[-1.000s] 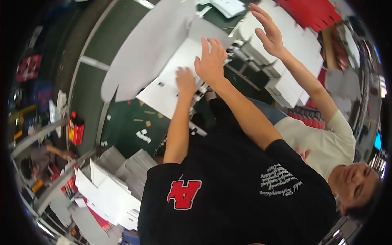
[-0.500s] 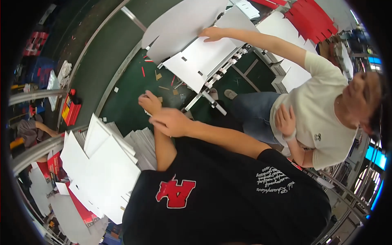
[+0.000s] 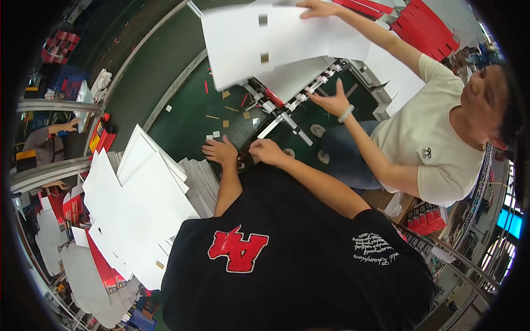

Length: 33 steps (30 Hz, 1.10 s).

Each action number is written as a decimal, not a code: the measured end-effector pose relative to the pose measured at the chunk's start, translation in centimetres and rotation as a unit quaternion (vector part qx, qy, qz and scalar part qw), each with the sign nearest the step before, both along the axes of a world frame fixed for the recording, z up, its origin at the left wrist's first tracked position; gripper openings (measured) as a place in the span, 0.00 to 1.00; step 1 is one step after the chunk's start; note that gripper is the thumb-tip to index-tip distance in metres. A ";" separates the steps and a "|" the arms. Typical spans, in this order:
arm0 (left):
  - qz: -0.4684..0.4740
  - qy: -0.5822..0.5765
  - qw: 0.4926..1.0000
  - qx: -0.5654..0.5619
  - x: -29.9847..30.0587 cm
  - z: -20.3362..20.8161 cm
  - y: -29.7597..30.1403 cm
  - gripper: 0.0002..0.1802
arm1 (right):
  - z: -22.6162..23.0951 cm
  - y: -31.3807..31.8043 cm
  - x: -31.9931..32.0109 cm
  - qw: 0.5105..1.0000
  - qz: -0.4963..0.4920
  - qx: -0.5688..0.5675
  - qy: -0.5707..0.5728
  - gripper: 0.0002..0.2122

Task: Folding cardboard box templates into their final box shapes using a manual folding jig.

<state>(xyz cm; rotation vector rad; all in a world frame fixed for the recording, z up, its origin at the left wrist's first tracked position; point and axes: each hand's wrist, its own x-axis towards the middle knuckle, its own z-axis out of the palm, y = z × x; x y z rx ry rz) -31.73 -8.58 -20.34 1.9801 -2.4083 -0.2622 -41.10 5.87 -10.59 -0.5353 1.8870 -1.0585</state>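
My left hand (image 3: 221, 150) is held out in front of my black shirt, its fingers spread, with nothing in it. Beside it, on the right, my right hand (image 3: 268, 151) has its fingers curled in; whether anything lies inside them is hidden. Both hands are above the dark green floor, just short of a metal frame (image 3: 280, 124) with white rollers and a red part. Over that frame a co-worker's hand (image 3: 319, 8) lifts a large white cardboard sheet (image 3: 234, 44) with small square cutouts. The co-worker's other hand (image 3: 335, 102) is open beside the rollers.
Stacked white cardboard sheets (image 3: 135, 198) stand close to my left arm. Scraps of card (image 3: 226, 123) are scattered on the floor. Metal rails (image 3: 55, 105) run along the left. Red sheets (image 3: 424, 27) lie at the far right, and red boxes (image 3: 426, 219) sit behind my right arm.
My hands have moved apart; my right hand has come off my left wrist and moved right, and my left hand has spread. The co-worker has raised the white sheet from the frame.
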 end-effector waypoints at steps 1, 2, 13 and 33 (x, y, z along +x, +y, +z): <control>0.016 0.006 0.995 -0.094 0.4 -0.7 -0.6 0.43 | 0.0 0.6 0.2 1.000 0.013 -0.010 0.011 0.15; 0.031 0.005 0.995 -0.094 1.1 -1.3 -1.0 0.42 | 0.0 1.3 0.4 1.000 0.022 -0.001 0.011 0.15; -0.096 0.013 0.994 -0.049 -1.2 2.5 2.4 0.47 | -0.2 4.7 -1.1 0.998 -0.002 0.027 0.063 0.24; -0.096 0.040 0.994 0.039 2.0 0.5 3.7 0.48 | -3.8 6.4 -1.9 0.987 -0.158 0.031 -0.024 0.37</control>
